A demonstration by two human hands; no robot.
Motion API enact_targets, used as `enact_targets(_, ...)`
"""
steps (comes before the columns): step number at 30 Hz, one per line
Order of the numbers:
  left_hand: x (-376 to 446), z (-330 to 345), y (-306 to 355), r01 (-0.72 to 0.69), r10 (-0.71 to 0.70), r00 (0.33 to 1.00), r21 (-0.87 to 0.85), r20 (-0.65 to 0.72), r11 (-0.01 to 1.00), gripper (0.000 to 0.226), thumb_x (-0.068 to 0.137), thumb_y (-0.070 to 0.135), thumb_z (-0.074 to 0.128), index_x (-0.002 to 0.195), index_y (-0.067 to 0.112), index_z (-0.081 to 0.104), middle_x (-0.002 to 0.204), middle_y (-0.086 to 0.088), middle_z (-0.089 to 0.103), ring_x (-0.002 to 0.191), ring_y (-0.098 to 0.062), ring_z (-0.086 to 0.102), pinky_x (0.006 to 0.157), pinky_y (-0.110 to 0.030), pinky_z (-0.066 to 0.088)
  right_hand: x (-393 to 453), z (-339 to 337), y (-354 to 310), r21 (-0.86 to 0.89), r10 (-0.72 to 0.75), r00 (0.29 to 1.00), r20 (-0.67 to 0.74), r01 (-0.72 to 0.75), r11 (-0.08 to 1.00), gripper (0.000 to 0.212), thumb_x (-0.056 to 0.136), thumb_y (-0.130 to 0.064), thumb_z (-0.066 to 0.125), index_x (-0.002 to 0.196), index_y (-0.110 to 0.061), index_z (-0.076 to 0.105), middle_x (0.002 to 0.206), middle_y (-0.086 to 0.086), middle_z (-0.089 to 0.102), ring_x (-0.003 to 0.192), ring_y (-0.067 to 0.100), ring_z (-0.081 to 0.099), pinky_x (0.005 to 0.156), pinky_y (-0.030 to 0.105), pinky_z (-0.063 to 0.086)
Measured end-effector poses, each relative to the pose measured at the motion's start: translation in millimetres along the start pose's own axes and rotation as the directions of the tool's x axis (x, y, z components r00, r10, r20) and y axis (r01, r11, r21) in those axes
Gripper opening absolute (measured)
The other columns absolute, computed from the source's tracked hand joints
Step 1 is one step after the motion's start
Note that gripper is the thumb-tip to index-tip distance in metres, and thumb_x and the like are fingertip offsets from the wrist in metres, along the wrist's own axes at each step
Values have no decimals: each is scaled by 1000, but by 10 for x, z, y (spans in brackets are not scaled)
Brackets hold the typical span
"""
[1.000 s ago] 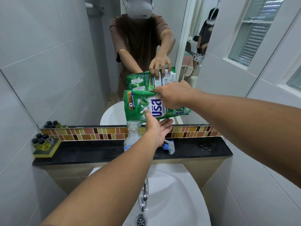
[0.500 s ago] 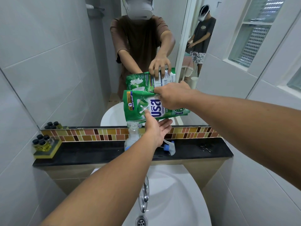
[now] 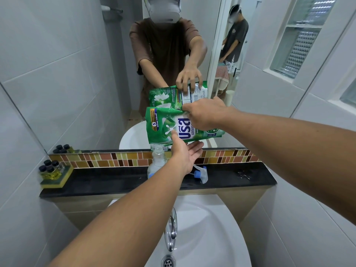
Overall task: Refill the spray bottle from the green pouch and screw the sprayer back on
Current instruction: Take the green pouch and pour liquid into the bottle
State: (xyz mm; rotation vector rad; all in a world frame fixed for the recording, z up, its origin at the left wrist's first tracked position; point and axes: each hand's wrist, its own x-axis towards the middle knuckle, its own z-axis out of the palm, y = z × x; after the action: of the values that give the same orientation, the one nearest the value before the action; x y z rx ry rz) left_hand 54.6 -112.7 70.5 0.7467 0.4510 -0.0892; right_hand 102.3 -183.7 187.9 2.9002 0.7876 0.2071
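Setting: a narrow bathroom walled in large glossy pale-grey tiles, with a mirror point(image 3: 81, 74) ahead of me and a glass-block window point(image 3: 300, 41) set high on the right wall. Work surface: a polished black stone ledge point(image 3: 115, 182) behind a round white ceramic basin point(image 3: 217, 234), with a chrome tap point(image 3: 170, 230) and a drain point(image 3: 168, 262); a band of small brown, amber and ochre mosaic tiles point(image 3: 119, 159) runs along the back of the ledge. Item one — green pouch point(image 3: 163, 126), soft glossy plastic film with white lettering, held sideways above the ledge and doubled in the mirror. My right hand point(image 3: 206, 114) has its fingers clamped over the pouch's right end. My left hand point(image 3: 185, 154) sits under the pouch's lower edge, thumb pressed up against the film, the other fingers spread loose and flat beneath it. Item two — spray bottle point(image 3: 157, 162), clear plastic, rounded shoulders, neck uncapped, upright on the ledge directly below the pouch's lower left corner and partly behind my left wrist. Item three — sprayer point(image 3: 200, 173), white with a blue collar, lying on its side on the ledge just right of the bottle. Far left of the ledge: a green-and-yellow sponge point(image 3: 55, 180) carrying small black-capped bottles point(image 3: 49, 167) of yellow liquid.
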Motion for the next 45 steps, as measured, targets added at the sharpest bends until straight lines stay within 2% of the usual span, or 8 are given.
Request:
enact_targets(5,0,-6,3,-1,1,1000,-5,1,1000,79,100,72,34,137,5,54,101,-24,72,90,-34,74,101,-50,54,-1,-18,-17,2,0,1000,13,0,1000,28,104,-31,46,130,-37,52,113,-5,70,96,23,55,91,49,37)
enact_targets(15,-6,-11,-12,0,0,1000,1,-3,1000,78,100,71,35,138,5,53,101,-24,72,91,-35,74,100,-51,55,-23,1,-11,-7,-5,1000,0,5,1000,27,105,-32,45,132,-37,51,111,-4,69,95,23,55,83,45,33)
enact_targets(20,-16,-19,-32,1,-1,1000,4,-8,1000,78,100,72,36,139,6,52,104,-25,72,94,-35,74,100,-50,55,-35,28,-6,10,0,1000,11,0,1000,26,105,-31,45,128,-38,51,111,-4,70,97,23,57,86,46,37)
enact_targets(25,-26,-17,-40,2,-2,1000,1,-10,1000,79,100,72,36,139,6,53,106,-24,72,92,-35,75,93,-48,57,-55,32,-2,-1,9,1000,-1,-9,1000,29,103,-27,45,130,-39,50,111,-2,69,94,24,53,84,47,34)
enact_targets(29,-23,-28,-24,-5,5,1000,8,-8,1000,77,100,71,36,136,5,54,103,-24,72,90,-34,74,97,-49,56,-80,6,-1,14,-1,1000,-3,1,1000,28,104,-28,44,129,-39,51,110,-5,69,94,24,56,82,44,35)
enact_targets(36,-23,-40,-10,2,-2,1000,15,-27,1000,68,101,70,37,123,7,52,99,-23,72,88,-34,74,94,-49,57,-146,-20,-27,17,-1,1000,-14,1,1000,27,106,-27,43,131,-35,52,101,-5,63,91,23,52,80,43,31)
enact_targets(40,-21,-46,-17,4,-3,1000,12,-26,1000,66,102,69,37,122,7,51,98,-23,71,87,-34,73,92,-48,56,-142,6,-19,30,3,1000,-10,-2,1000,30,106,-28,44,135,-37,50,105,-5,65,92,22,51,82,44,32)
enact_targets(45,-14,-65,-22,8,-7,999,15,-31,1000,68,101,69,38,124,7,53,101,-24,71,89,-34,73,89,-47,58,-126,56,-4,49,4,1000,-19,-3,999,26,106,-29,45,130,-36,52,110,-5,69,93,21,53,88,48,35)
